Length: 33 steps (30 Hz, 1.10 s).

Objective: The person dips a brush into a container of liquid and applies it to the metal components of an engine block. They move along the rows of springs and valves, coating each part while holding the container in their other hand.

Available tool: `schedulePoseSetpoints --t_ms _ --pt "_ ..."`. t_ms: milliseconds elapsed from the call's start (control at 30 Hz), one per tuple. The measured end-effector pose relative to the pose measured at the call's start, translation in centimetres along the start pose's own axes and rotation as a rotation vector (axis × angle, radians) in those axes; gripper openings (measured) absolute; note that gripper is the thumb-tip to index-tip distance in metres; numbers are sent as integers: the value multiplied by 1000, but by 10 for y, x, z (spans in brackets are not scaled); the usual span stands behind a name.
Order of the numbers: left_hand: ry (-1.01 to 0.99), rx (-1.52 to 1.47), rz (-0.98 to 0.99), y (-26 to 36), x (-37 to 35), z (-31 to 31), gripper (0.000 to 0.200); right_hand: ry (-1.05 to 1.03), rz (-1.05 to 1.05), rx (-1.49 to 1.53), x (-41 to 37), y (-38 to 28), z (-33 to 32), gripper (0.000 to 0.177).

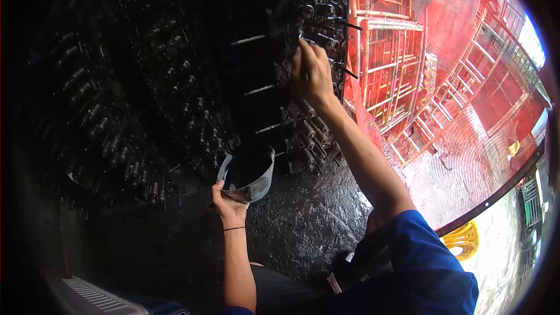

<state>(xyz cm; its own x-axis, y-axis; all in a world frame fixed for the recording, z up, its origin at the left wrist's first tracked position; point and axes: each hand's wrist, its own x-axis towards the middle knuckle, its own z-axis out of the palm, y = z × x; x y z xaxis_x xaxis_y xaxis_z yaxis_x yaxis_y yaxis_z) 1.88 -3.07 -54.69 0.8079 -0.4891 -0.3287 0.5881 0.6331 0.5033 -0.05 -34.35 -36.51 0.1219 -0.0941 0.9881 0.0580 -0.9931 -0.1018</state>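
My left hand [232,205] is wrapped round the near side of a dark round bowl [256,188], whose inside looks black. My right hand [314,73] is raised over the right part of a black machine [245,70], among its metal fittings. Its fingers are drawn together near a small pale spot, and what they hold is too small to make out. Below that hand, several coil springs [312,134] hang on the machine. Pale rods stick out of the dark middle section, left of my right hand.
More springs [96,119] and fittings fill the shadowed left side. Short black rods jut out at the right edge. Beyond a red mesh screen [455,122] stand metal frames [391,64]. A yellow object [464,239] lies at lower right. The dark floor [291,221] looks wet.
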Motion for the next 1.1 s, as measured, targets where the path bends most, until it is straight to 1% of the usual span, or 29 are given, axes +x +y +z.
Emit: schedulePoseSetpoints --t_ms 33,100,133,200,267,333,367,400,467,567,600,700,800,867,933,1000,1100 --pt "-14 4 -14 -1 0 1 69 -3 -4 -3 9 3 7 35" --pt "-28 10 -33 -1 -1 0 68 -10 81 -32 18 7 21 34" --pt "-31 14 -30 -2 1 -1 67 -96 68 7 15 5 23 33" --pt "-40 13 -29 -3 3 -1 66 -168 99 -10 -2 -4 24 34" --pt "-12 -8 -52 -4 5 -4 63 -192 83 -26 -13 -9 13 32" --pt "-32 -20 -54 -6 13 -17 62 -263 176 -97 -14 -13 0 31" --pt "-51 -24 -62 -5 14 -18 60 -277 207 -84 -6 -17 -8 28" --pt "-53 -31 -56 -5 15 -18 60 -175 151 -36 4 -21 -12 26" --pt "-46 -12 -20 0 7 -12 59 -20 -11 -22 28 -20 -10 33" --pt "-57 -38 -24 3 9 -16 59 28 -26 -88 53 -7 7 35" --pt "-53 -71 -32 3 9 -18 59 29 -22 -87 52 -2 11 35" --pt "-44 -37 -26 5 3 -12 60 -112 21 -123 37 7 22 35" --pt "-80 -42 -23 6 7 -17 58 -113 -9 -51 36 -3 18 33" --pt "-73 -41 -20 3 10 -19 57 -111 20 -42 54 -4 20 31" --pt "-70 -35 -17 3 11 -17 56 26 -46 -56 80 2 32 31" --pt "-93 -44 -28 2 9 -13 56 28 -68 -55 92 13 38 30" --pt "-82 -49 -18 3 10 -12 56 -148 -20 -81 82 17 34 25"
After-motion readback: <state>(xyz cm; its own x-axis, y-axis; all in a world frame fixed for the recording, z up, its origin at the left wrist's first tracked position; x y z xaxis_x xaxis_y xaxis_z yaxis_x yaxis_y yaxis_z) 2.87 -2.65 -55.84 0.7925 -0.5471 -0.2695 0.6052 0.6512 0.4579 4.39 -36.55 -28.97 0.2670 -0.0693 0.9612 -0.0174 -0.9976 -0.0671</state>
